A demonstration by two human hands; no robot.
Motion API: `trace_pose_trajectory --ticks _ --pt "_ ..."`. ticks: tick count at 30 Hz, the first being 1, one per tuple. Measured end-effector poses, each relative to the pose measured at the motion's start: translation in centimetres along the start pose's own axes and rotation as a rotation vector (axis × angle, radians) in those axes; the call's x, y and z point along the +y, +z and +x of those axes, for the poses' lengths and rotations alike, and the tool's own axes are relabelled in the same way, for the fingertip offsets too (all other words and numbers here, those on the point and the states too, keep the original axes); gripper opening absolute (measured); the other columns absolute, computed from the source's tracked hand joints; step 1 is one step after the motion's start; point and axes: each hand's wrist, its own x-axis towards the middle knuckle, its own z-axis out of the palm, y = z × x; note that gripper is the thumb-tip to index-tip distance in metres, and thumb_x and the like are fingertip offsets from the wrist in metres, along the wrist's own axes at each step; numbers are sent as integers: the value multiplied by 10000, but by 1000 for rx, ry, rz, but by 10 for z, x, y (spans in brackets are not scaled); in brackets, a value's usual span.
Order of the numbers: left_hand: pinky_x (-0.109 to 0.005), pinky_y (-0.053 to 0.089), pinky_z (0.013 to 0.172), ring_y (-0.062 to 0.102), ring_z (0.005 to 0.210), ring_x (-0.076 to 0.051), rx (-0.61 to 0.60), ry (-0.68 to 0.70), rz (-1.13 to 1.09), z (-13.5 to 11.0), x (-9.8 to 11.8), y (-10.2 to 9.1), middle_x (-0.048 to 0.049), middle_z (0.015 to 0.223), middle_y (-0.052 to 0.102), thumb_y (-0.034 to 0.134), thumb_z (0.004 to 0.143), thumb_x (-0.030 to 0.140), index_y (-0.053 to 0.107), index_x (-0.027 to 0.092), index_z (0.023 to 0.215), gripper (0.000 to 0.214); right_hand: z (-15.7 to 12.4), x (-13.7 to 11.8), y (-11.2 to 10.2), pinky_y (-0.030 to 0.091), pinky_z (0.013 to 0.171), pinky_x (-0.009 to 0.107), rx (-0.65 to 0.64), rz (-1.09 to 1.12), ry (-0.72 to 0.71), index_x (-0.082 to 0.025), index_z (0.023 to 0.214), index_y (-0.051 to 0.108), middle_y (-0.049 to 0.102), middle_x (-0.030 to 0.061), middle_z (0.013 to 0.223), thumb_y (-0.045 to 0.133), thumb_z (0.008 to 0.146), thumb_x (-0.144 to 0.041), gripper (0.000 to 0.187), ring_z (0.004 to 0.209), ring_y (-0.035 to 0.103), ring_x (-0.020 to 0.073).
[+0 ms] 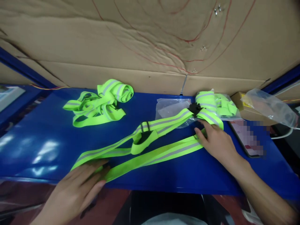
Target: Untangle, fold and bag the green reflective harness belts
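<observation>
A fluorescent-yellow reflective strap [173,152] with a grey stripe lies stretched in a long loop across the blue table. My left hand [78,184] holds the loop's left end near the table's front edge, fingers curled over the webbing. At the right end, my right hand [217,142] has thumb and fingers closed around the strap; part of the webbing is hidden beneath it. A black clip [195,108] sits at the strap's upper right. Farther left along the upper run is a black slide buckle [145,126], with a short loop hanging below it.
Loose and rolled reflective straps [100,104] lie at the back left. Behind the clip are a clear plastic bag [172,106] and bagged, folded straps [226,104]. A phone [246,137] and cardboard box [253,112] are on the right. A cardboard-covered wall [117,70] borders the table's back.
</observation>
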Motion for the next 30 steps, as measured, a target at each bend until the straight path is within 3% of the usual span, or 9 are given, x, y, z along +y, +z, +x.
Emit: trace_pose_trajectory --ticks 3,7,12,15,18,25,30 --pt "-385 572 799 759 853 -241 30 179 137 20 18 -8 -73 997 812 401 1079 355 764 215 898 428 -12 9 -11 581 1023 511 -145 209 -173 -214 1432 609 724 143 1341 417 1088 -496 484 1240 697 327" --pt "-411 559 849 765 922 -245 41 224 158 37 40 -13 -60 1045 815 354 1092 287 726 212 1035 383 -28 7 -37 553 1098 411 -239 374 -362 -284 1406 625 702 62 1411 448 1100 -448 390 1278 686 237" --pt "-412 565 830 758 907 -233 114 187 92 68 67 -17 -35 1030 805 497 1058 293 679 248 1110 194 -5 -3 -58 560 1066 422 3 335 -481 -271 1314 674 729 73 1339 492 1085 -368 308 1228 701 254" --pt "-420 569 798 752 899 -246 133 160 109 93 80 -15 -48 1036 793 597 1022 301 678 233 1146 164 19 -6 -48 507 1106 533 166 194 -496 -219 1346 660 686 136 1397 490 1073 -352 348 1305 640 329" --pt "-433 577 828 750 975 -269 93 149 114 106 85 -7 -77 1106 785 583 1030 338 685 210 1207 241 28 0 -29 462 1123 586 204 64 -473 -168 1438 603 600 187 1499 483 1071 -353 428 1385 563 375" --pt "-457 543 1013 708 1205 -291 -142 70 78 85 59 18 -94 1367 721 493 1076 452 656 221 1376 412 16 45 -9 458 1116 540 130 48 -454 -243 1473 587 603 131 1511 484 1080 -413 440 1406 553 342" --pt "-500 447 1195 538 1460 -299 -212 52 89 84 61 26 -85 1571 567 470 1077 498 515 272 1536 514 18 52 -3 456 1129 519 153 112 -435 -260 1480 578 600 124 1502 489 1082 -449 449 1388 565 331"
